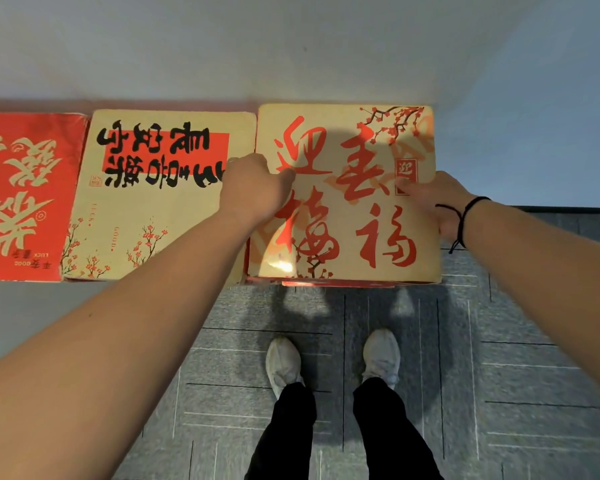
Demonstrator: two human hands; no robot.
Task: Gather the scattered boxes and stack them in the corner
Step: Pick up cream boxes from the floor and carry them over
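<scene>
Bare forearms fill the lower frame, both reaching forward over grey patterned carpet [499,375]; below them black trousers and two pale sneakers [283,362] point toward the wall. Left hand [253,192] sits on the left edge of the tan box with red calligraphy [347,216], thumb lying across the top face, fingers wrapped over the side out of view, so closed around the edge. Right hand [433,199] grips the right edge of the same box, thumb on top near a small red seal stamp, fingers hidden down the side; black cord bracelet [463,220] on that wrist. This box shows four big red brush characters, 迎春 on the upper row, the lower row less sure, plus red plum blossom at the top right corner and lower edge. It sits against the white wall [291,46], on top of something red, only a strip showing beneath. Touching its left side: tan box with black calligraphy [160,202] on a red block, upside down to the camera, tiny "GOOD" and "LUCK" printed sideways, blossom along the near edge. Further left, touching that, red box [25,202] with cream characters, inverted, small "GOOD LUCK" near its near edge. All three line the wall.
</scene>
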